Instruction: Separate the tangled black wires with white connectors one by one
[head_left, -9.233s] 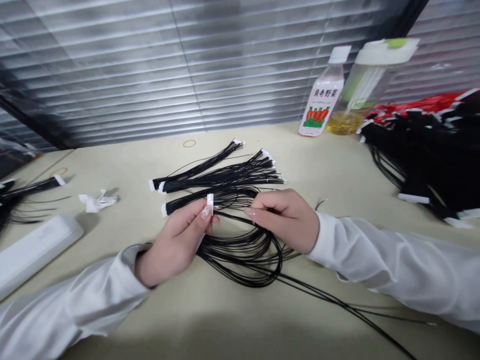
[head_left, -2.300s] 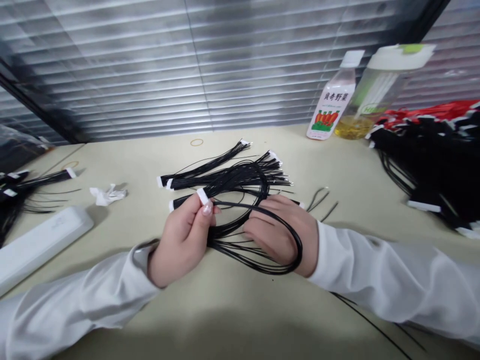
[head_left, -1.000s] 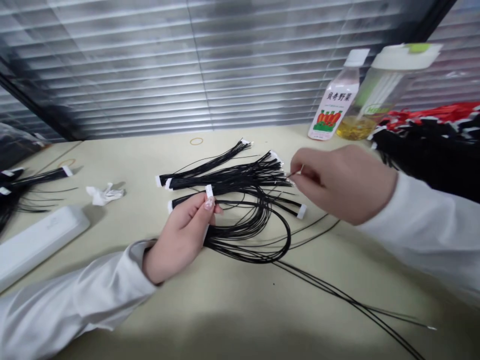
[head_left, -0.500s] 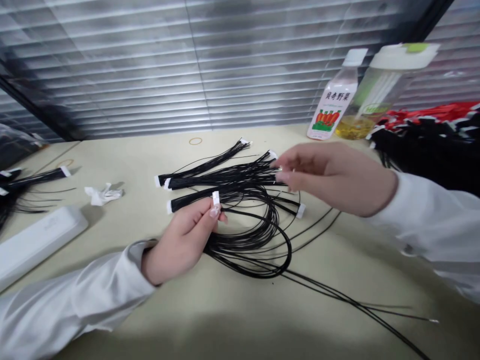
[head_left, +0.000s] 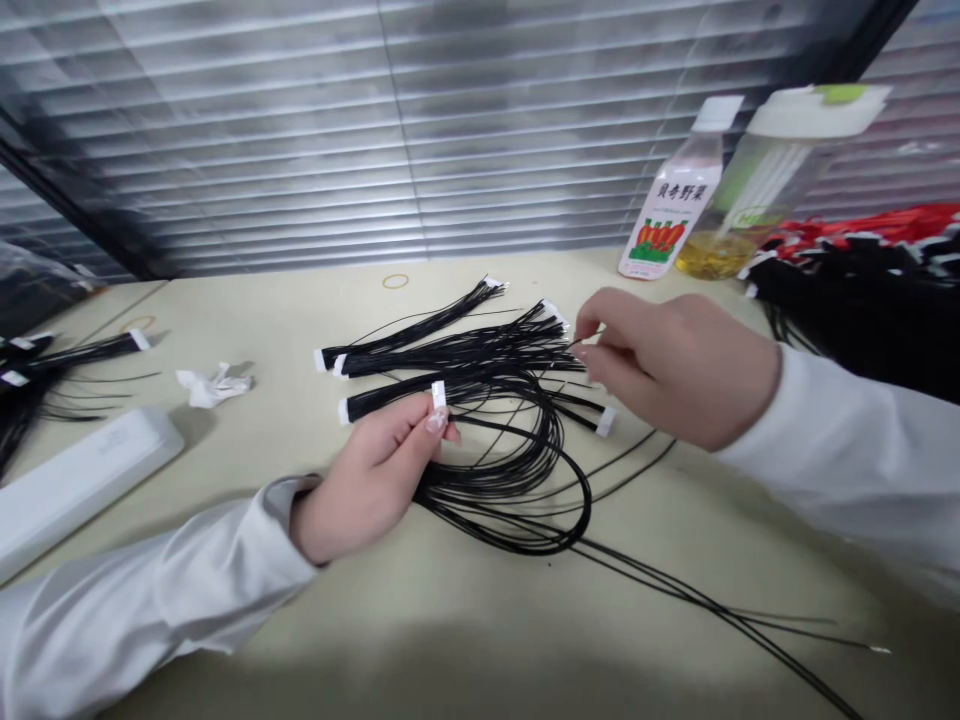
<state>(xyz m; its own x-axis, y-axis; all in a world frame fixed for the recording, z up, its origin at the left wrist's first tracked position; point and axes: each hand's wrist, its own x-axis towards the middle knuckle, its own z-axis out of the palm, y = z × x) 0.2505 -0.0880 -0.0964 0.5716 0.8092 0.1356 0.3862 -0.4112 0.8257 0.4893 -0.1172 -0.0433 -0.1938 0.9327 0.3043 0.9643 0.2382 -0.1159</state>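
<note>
Beige bench (head_left: 420, 640), closed grey blinds behind.

We log the left hand (head_left: 367, 480) near the front edge, thumb and forefinger clamped on a small white plastic connector (head_left: 439, 394). From the connector a coiled loop of thin black wires (head_left: 551, 485) drops to the bench just right of that hand. Loose strands trail toward the front right corner.

The right hand (head_left: 675, 365) hovers beyond the loop, toward the back right. Its fingertips are drawn close over the bare tips of a flat bundle of straight black wires (head_left: 450, 352). Whether they pinch a strand, we cannot tell.

The bundle's long axis runs left to right across mid-bench, with white ends at the left and bare tips at the right. The right hand is therefore nearer the tips and the left hand nearer the connector ends.

At the back right stand a carrot-label drink bottle (head_left: 675, 215) and a clear lidded jug (head_left: 757, 180). A heap of black and red wires (head_left: 862, 290) lies at the right edge.
</note>
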